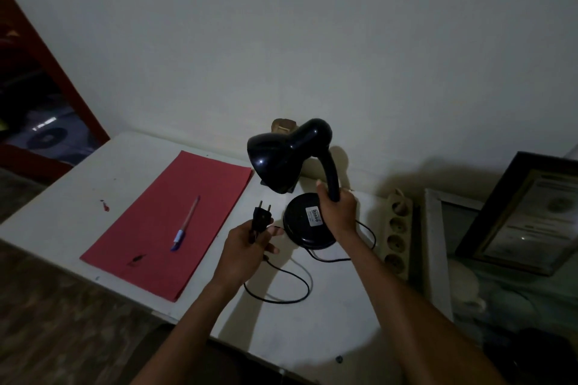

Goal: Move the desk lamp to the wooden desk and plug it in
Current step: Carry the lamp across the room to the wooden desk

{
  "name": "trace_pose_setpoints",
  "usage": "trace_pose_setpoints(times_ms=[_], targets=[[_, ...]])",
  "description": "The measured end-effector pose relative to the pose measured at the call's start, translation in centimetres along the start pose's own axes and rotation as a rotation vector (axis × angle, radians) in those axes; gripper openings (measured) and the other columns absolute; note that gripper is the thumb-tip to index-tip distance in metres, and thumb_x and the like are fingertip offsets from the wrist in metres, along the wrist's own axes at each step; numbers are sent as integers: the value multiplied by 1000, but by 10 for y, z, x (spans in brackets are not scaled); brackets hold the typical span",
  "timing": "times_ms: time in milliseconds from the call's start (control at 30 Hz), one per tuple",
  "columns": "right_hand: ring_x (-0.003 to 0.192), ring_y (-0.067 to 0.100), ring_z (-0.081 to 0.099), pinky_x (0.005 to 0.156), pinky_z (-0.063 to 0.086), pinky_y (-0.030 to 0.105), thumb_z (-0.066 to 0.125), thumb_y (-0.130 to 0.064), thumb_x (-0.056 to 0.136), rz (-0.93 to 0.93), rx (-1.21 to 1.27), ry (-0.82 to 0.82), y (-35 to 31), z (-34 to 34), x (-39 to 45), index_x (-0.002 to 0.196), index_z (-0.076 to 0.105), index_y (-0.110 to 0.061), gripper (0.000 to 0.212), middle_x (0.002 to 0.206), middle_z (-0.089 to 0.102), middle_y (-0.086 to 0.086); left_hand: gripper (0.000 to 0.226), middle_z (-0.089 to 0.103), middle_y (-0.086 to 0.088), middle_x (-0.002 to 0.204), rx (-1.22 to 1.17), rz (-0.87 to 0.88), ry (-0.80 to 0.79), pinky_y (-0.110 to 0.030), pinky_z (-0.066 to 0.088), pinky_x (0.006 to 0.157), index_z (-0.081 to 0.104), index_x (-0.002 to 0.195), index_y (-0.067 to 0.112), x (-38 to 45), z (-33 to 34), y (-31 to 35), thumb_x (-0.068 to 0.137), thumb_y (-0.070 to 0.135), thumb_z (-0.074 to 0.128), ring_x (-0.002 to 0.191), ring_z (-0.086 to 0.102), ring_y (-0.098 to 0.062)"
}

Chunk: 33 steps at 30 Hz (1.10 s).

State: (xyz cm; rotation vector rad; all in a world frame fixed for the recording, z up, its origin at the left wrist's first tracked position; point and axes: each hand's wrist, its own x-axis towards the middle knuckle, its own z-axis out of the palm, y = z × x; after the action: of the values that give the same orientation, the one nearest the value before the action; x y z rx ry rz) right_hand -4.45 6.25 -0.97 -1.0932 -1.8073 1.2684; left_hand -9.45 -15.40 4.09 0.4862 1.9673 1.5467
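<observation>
A black desk lamp (289, 155) stands on a white-topped desk (312, 319), its round base (301, 223) carrying a white label. My right hand (339, 212) is wrapped around the lower end of the lamp's bent neck, just above the base. My left hand (247, 247) holds the lamp's black two-pin plug (261, 218), pins pointing up, to the left of the base. The black cord (281, 287) loops loosely over the desk in front of the lamp. A cream power strip (396, 234) with several sockets lies along the desk's right edge.
A red paper sheet (169, 222) with a pen (186, 225) on it lies on the left half of the desk. A framed certificate (525, 216) leans at the right beyond the strip. A white wall stands right behind the lamp.
</observation>
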Motion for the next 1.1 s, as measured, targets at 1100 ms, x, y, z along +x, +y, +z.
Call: trace_pose_setpoints(times_ms=[1100], targets=[[31,8,38,41,34,24,64,-34,97,156,486,21,-58,-42,-107,45,51,-24,54,38,43,-8,15,75,1,106,-202,35,-12,-43,62,81,63,107,36,-84,-17,-19,99,26,56,104,70,-12]])
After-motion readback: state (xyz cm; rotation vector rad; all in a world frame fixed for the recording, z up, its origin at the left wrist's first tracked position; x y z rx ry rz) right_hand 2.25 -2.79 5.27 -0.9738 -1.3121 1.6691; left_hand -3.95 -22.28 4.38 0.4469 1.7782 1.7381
